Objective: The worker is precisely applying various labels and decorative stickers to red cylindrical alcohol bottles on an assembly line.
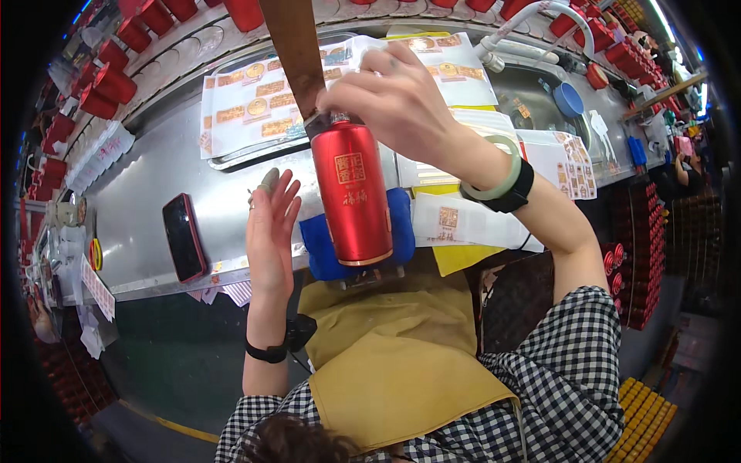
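Note:
A glossy red bottle (353, 197) with gold emblems leans in front of me, its base over a blue padded rest (400, 220). My right hand (397, 96) is closed at the bottle's narrow neck, fingers curled and partly hiding it. To the left of the bottle, my left hand (270, 220) is open and apart from it, fingers stretched upward. A greyish cover (269, 180) sits on one of its fingertips. Behind the bottle, sheets of gold stickers (255, 104) lie on a metal tray (231, 160).
A brown upright post (293, 46) stands close by the bottle's neck. At the left lies a phone (185, 238). White sheets and yellow paper (463, 258) lie at the right, near a sink with a blue bowl (568, 99) and a white faucet (532, 11). Red bottles (116, 83) line the back.

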{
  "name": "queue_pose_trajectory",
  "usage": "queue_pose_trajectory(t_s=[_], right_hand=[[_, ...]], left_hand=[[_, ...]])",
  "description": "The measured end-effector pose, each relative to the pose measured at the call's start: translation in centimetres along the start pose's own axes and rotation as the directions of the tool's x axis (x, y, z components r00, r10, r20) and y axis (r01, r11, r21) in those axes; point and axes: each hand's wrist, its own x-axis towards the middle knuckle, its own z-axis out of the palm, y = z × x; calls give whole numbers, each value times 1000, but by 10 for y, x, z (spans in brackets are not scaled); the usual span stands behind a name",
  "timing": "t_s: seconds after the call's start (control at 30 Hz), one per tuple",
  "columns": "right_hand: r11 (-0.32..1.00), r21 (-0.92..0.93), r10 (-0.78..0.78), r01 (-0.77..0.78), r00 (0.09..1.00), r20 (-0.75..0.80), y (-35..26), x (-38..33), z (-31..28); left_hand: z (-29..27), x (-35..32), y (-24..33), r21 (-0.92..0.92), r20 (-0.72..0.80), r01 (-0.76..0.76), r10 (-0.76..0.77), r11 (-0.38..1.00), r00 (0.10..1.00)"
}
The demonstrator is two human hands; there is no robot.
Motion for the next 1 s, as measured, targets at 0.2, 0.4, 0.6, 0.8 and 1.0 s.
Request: queue_pose_trajectory(t_s=[0.2,0.4,0.6,0.8,1.0], right_hand=[[809,559,-270,183,960,76,-83,-68,-32],[981,-162,92,-110,989,-118,12,-15,-1],[854,402,453,-330,853,-261,-7,8,-51],[556,684,732,-472,668,-134,-57,-2,-53],[293,776,787,-559,602,136,-88,-77,-122]], left_hand=[[-6,6,-8,39,79,53,-55,998,995],[8,3,-3,102,96,25,-35,994,995],[35,16,2,257,144,90,-130,962,981],[37,25,-9,92,394,214,-233,973,889],[63,-39,3,390,491,-290,70,874,868]])
